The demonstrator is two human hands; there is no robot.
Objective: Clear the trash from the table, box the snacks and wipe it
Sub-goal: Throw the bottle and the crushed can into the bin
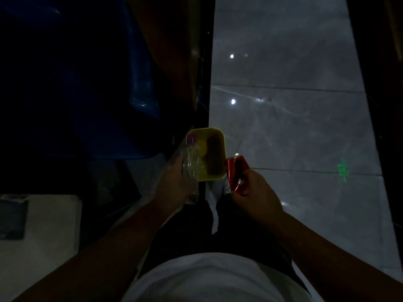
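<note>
Left hand (174,184): fingers wrapped round a clear plastic bottle (192,164) with a purple cap, neck pointing away from the person.
Right hand (255,192): gripping a dented red can (236,175).
Yellow bin (214,153): on the floor just beyond both hands, open-topped; the bottle's neck crosses its left rim, the can sits beside its right rim.
Floor (294,118): grey glossy tiles, dimly lit.
</note>
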